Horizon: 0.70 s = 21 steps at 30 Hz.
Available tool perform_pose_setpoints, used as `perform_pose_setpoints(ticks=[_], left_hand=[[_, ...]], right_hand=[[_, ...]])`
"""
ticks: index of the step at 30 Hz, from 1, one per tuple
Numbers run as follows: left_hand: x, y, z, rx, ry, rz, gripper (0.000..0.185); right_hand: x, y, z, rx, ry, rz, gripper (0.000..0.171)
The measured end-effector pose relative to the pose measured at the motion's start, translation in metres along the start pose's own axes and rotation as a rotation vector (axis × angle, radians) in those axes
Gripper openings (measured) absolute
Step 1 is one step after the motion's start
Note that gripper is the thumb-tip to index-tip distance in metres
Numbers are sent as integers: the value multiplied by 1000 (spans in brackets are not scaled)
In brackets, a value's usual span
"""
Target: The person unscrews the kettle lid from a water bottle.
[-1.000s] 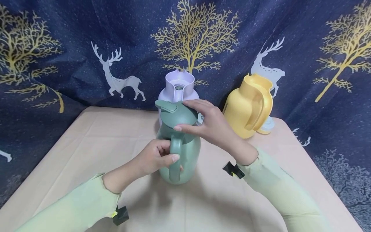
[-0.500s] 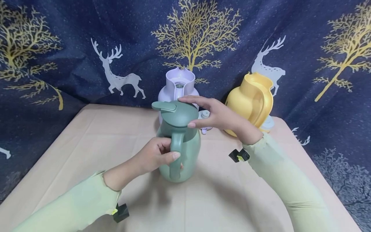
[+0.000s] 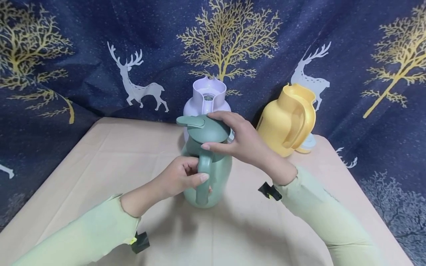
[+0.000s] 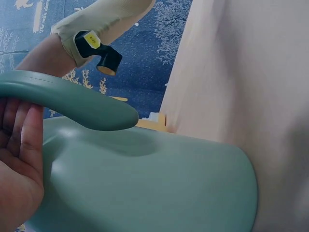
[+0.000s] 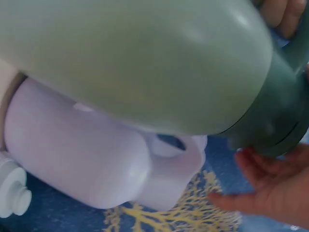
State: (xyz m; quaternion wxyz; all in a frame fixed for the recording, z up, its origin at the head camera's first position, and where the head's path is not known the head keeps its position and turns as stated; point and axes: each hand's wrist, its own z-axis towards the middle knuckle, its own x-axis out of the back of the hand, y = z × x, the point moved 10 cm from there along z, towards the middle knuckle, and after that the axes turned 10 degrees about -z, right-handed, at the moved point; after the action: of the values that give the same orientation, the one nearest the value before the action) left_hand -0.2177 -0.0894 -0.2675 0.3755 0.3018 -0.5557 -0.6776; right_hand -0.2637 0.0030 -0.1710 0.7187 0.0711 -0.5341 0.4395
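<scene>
A green thermos jug (image 3: 221, 173) stands upright on the table in the head view, its handle towards me. My left hand (image 3: 179, 176) grips that handle (image 3: 202, 192), thumb across its near side. On top sits a darker green lid (image 3: 210, 130) with a lever (image 3: 191, 121) pointing left. My right hand (image 3: 244, 142) holds the lid from the right, thumb on the near rim and fingers over the far side. In the left wrist view, the handle partly covers my left hand (image 4: 21, 150). The right wrist view has my right hand (image 5: 275, 186) at the jug's neck.
Behind the green jug stands a lilac jug (image 3: 209, 88) with an uncovered top. A yellow jug (image 3: 283, 122), also uncovered, stands at the back right, with a yellow and white lid (image 3: 306, 144) beside it. Another pale lid (image 5: 14, 188) lies by the lilac jug. A dark patterned cloth hangs behind.
The lid's lever has swung slightly towards me. My right hand went right with its thumb along the rim, then came back left on the lid. My left hand keeps hold of the handle.
</scene>
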Motion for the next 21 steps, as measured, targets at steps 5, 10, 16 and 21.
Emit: perform_pose_setpoints(ticks=[5, 10, 16, 21], left_hand=[[1, 0, 1, 7, 0, 0, 33], [3, 0, 4, 10, 2, 3, 37], [3, -1, 2, 28, 26, 20, 30], [2, -1, 1, 21, 28, 13, 31]], right_hand=[[-9, 9, 7, 80, -81, 123, 69], [-19, 21, 15, 82, -300, 346, 71], [-26, 20, 15, 85, -465, 466, 84], [-23, 19, 5, -1, -273, 417, 111]])
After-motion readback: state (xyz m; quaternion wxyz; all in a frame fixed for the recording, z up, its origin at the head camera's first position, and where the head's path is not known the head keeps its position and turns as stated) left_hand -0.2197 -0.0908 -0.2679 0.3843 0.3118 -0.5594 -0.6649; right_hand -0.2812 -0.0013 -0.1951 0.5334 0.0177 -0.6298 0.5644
